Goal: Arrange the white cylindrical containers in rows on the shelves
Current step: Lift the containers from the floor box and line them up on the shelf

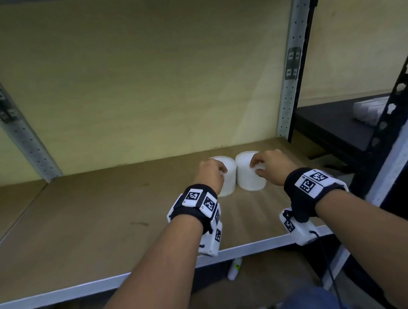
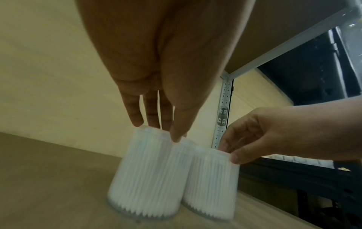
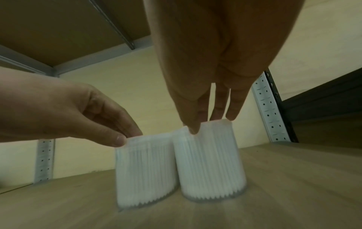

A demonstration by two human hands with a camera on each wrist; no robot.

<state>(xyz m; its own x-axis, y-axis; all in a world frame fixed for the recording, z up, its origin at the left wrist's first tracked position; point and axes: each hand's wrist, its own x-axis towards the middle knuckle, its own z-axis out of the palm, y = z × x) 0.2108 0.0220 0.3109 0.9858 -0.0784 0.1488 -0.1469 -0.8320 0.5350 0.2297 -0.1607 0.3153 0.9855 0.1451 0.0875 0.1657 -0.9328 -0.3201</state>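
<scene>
containers, two white ribbed cylinders, stand upright and touching at centre right of the wooden shelf (image 1: pixel 83 219), long axes vertical. left hand (image 1: pixel 209 175) pinches the left container (image 1: pixel 227 176) at its top rim; right hand (image 1: pixel 273 166) pinches the right container (image 1: pixel 248 175) likewise.

Your head camera looks down and forward onto the shelf (image 1: pixel 83 208). Each wrist camera sits close under its palm, looking along the fingers; all share the two containers (image 1: pixel 249 173).
</scene>
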